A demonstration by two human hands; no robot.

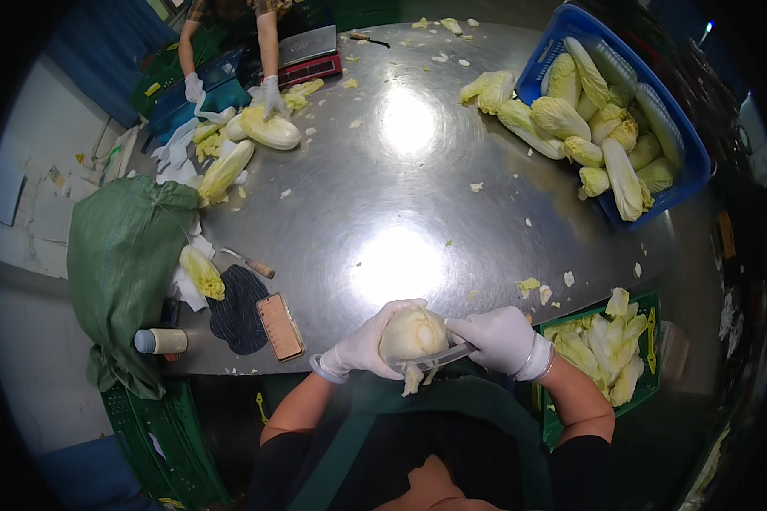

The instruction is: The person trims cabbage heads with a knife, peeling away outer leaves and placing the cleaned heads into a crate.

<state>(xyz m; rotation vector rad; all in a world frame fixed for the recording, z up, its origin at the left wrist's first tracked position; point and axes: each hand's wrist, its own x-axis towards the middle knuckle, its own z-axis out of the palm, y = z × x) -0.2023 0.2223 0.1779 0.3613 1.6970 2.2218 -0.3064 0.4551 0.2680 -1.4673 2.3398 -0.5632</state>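
Note:
My gloved left hand (369, 342) grips a napa cabbage (415, 332) at the table's near edge, its pale root end turned up toward me. In my gloved right hand (501, 338) is a knife (444, 356) with a curved metal blade; my fist covers most of the handle. The blade lies against the near side of the cabbage base. Strips of cabbage trimming (413, 378) hang just below the blade. The leafy end of the cabbage is hidden from view.
A blue crate (693, 150) of napa cabbages stands far right, a green crate (653, 364) of leaves near right. Left lie a green woven sack (125, 255), bottle (161, 341), smartphone (280, 327), dark cap (238, 310) and another knife (249, 262). Across the steel table (319, 223), a co-worker's gloved hand (273, 99) holds a cabbage.

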